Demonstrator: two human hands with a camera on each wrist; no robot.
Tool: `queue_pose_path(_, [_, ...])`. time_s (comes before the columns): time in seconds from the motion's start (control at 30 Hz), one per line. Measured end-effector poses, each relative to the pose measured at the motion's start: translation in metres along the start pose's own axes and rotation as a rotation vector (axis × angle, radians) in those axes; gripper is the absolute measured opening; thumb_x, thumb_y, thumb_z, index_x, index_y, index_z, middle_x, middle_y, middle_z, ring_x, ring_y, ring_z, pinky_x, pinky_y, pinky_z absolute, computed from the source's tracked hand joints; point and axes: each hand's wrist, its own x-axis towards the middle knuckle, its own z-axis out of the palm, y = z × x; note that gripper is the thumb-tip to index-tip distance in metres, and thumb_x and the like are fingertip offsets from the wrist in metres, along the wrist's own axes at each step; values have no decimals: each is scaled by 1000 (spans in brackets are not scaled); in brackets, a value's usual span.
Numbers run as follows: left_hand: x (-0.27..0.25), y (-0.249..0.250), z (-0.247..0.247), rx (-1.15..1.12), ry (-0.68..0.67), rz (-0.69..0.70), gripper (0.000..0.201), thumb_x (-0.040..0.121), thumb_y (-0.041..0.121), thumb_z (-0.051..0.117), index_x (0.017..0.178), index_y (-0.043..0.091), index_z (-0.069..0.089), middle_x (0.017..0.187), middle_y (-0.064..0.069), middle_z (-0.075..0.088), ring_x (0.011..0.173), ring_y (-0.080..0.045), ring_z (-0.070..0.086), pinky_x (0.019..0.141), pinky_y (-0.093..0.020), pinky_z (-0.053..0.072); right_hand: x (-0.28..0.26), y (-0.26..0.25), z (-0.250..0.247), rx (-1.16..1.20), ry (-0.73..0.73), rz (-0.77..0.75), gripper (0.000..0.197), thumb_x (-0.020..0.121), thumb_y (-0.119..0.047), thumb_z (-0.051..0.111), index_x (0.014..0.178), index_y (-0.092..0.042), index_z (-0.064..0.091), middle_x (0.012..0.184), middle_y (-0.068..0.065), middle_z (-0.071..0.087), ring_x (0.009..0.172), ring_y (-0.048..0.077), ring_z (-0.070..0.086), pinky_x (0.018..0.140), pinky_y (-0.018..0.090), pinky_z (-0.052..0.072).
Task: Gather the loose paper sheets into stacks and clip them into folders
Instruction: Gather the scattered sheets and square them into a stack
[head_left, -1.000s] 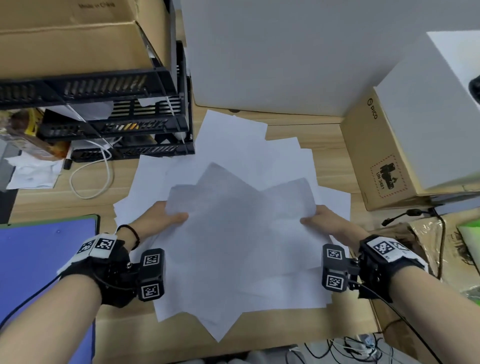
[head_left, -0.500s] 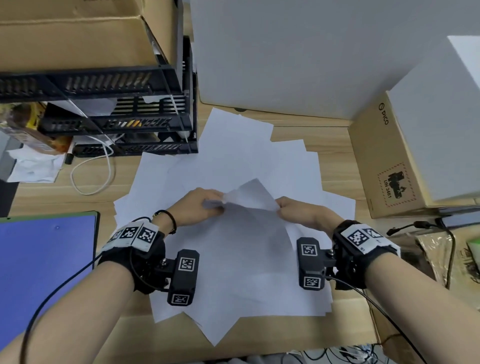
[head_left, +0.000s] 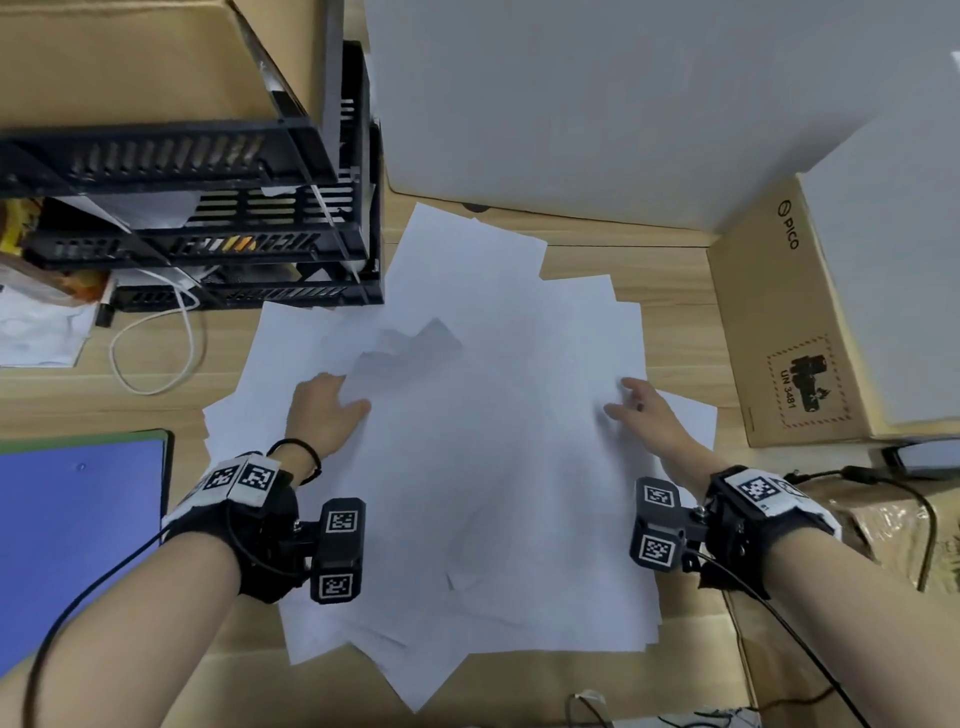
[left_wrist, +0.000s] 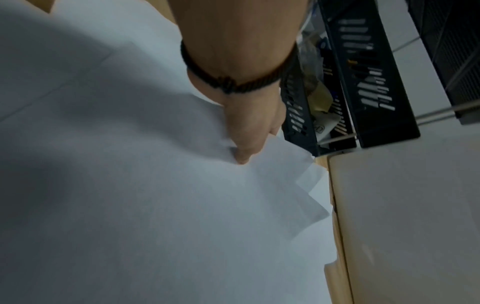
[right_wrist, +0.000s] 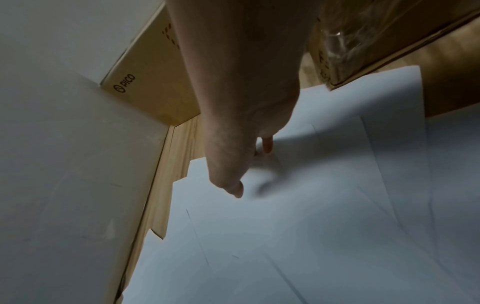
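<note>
Several loose white paper sheets (head_left: 498, 441) lie fanned out in an untidy pile on the middle of the wooden desk. My left hand (head_left: 345, 395) is at the pile's left edge. Its thumb lies on top of the upper sheets and its fingers are tucked under them, out of sight. The left wrist view shows my left hand (left_wrist: 246, 144) with the thumb pressed down on the sheets (left_wrist: 155, 195). At the pile's right edge my right hand (head_left: 623, 400) is open, fingers spread just over the paper; the right wrist view shows my right hand (right_wrist: 252, 168) with thumb and a finger extended above the sheets (right_wrist: 311, 226). A blue folder (head_left: 78, 519) lies at the left.
A black stacked tray rack (head_left: 234, 244) with a cardboard box on top stands at the back left, with a white cable (head_left: 156, 353) in front of it. A large white box (head_left: 597, 104) closes the back. A PICO carton (head_left: 789, 322) stands at the right.
Both hands held lifted sheets, came together at the pile's middle, then moved apart to its left and right edges. The lifted sheets now lie flat, and the right hand has let go.
</note>
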Motion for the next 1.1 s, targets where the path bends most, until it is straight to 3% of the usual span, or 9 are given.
queue_pose_path(0.1, [10,2,4,44,-8,8,36,82,21,70,113,2,68,137,-15,49,130,-31,42,109,-35,33,0,-9,13,-10,20,-78,59,93,-22,63,145,-14,37,146,9,40,132,24,42,103,34,38])
queue_pose_path(0.2, [20,10,9,63,-15,18,38,83,28,70,113,5,68,144,-12,42,134,-30,35,113,-35,26,1,-22,31,1,-42,-117,62,89,-25,67,142,-13,39,141,8,44,121,23,50,104,39,43])
queue_pose_path(0.27, [20,24,12,30,-32,35,18,82,30,68,82,12,72,106,-9,62,105,-29,52,91,-22,39,3,-26,44,12,-109,-108,64,87,-24,70,141,-10,39,137,9,46,105,23,56,93,39,50])
queue_pose_path(0.37, [17,38,20,22,-86,113,32,77,32,62,53,12,54,60,0,47,64,-21,46,61,-27,35,1,-31,57,1,-200,-70,53,88,-24,70,132,-15,42,103,3,56,72,19,58,63,27,49])
queue_pose_path(0.5, [17,43,31,14,-156,161,23,85,26,67,87,4,69,92,-4,58,87,-19,52,77,-34,42,1,-31,56,28,-272,-28,30,89,-21,68,117,-14,57,93,-1,65,72,13,61,52,13,44])
queue_pose_path(0.63, [20,53,28,-204,-346,162,19,88,28,65,82,11,69,78,4,64,69,-10,59,65,-26,44,0,-27,50,168,-301,-8,24,89,-16,67,113,-11,65,108,6,71,93,22,70,78,32,57])
queue_pose_path(0.83, [36,65,20,-309,-197,130,13,91,28,61,103,22,62,100,5,64,89,-13,61,77,-25,48,8,-16,32,368,-120,-18,38,84,-31,73,116,-14,62,111,6,71,95,23,70,75,33,56])
queue_pose_path(1.0, [38,63,19,-245,-381,129,10,91,28,61,101,24,61,95,12,64,90,-13,62,75,-22,49,3,-10,32,285,-267,14,28,89,-12,67,116,-17,62,94,-2,71,74,9,70,53,15,48])
queue_pose_path(1.1, [36,57,18,-247,-357,128,22,93,28,58,114,22,61,107,5,65,97,-16,62,84,-28,50,-2,-9,36,273,-300,3,31,89,-8,66,117,-20,60,100,-3,69,90,15,66,60,18,50])
